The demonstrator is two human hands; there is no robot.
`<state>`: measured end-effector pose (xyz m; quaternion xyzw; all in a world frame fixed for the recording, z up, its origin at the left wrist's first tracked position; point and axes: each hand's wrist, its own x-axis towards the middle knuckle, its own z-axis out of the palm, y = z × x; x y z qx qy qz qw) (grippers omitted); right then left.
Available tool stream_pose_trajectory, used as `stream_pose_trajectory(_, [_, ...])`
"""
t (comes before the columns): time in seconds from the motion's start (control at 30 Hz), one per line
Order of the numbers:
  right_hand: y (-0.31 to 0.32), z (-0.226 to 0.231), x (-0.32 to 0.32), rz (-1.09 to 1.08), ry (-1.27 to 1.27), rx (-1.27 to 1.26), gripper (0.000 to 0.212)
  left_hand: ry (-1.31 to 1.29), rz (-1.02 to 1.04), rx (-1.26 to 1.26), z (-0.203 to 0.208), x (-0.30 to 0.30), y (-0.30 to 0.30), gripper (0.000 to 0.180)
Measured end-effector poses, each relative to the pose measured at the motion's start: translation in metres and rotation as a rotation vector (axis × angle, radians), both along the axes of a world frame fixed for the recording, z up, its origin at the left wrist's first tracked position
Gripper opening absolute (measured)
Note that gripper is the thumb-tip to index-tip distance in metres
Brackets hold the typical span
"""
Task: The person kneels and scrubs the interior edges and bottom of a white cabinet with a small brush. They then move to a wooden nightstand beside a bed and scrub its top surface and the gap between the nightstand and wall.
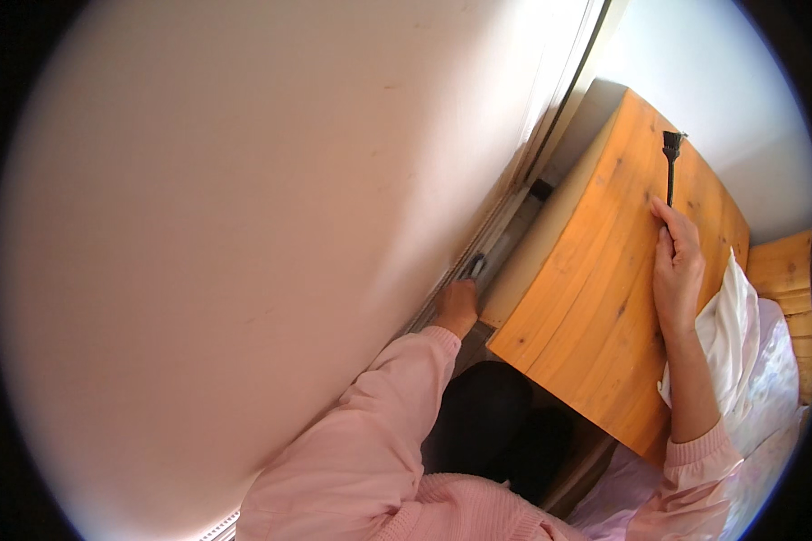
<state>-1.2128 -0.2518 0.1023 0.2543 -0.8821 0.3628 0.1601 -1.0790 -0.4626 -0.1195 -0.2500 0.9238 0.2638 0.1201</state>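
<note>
My right hand (679, 261) is closed around the handle of a small black brush (670, 153). Its dark bristles point away from me, above the orange wooden top of a cabinet (586, 298). My left hand (457, 305) reaches down into the narrow gap between that cabinet and a large pale panel (244, 234). Its fingers look closed, and a small dark and whitish thing (476, 265) shows at their tips. What kind of thing it is cannot be made out. The left fingers are partly hidden.
A track (505, 221) runs along the foot of the pale panel. White cloth (729, 334) and pale lilac bedding (771, 361) lie to the right of the cabinet, beside another wooden piece (785, 270). A white wall (740, 99) stands behind. My dark-clothed knee (487, 406) is below the cabinet's near edge.
</note>
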Motion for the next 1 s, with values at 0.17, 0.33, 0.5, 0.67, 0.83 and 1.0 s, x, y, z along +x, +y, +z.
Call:
stream_pose_trajectory(0.17, [-0.002, 0.002, 0.002, -0.014, -0.006, 0.027, 0.028, 0.336, -0.098, 0.003, -0.022, -0.068, -0.006, 0.03])
stream_pose_trajectory(0.33, [-0.005, 0.004, 0.002, -0.03, -0.003, 0.041, 0.028, 0.44, -0.15, -0.105, -0.062, -0.148, 0.001, 0.026])
stream_pose_trajectory(0.5, [-0.006, 0.004, 0.001, -0.009, -0.005, 0.009, 0.03, 0.402, -0.184, -0.232, -0.078, -0.188, -0.001, 0.025])
stream_pose_trajectory(0.67, [-0.006, 0.003, -0.001, -0.019, 0.027, 0.011, 0.032, 0.254, -0.241, -0.225, -0.069, -0.192, -0.006, 0.025])
stream_pose_trajectory(0.83, [-0.006, 0.004, 0.001, -0.045, 0.032, 0.026, 0.032, 0.151, -0.234, -0.217, -0.061, -0.155, -0.006, 0.025])
stream_pose_trajectory(1.0, [-0.003, 0.0, 0.0, -0.004, 0.057, -0.005, 0.031, 0.083, -0.209, -0.205, -0.062, -0.096, -0.008, 0.025])
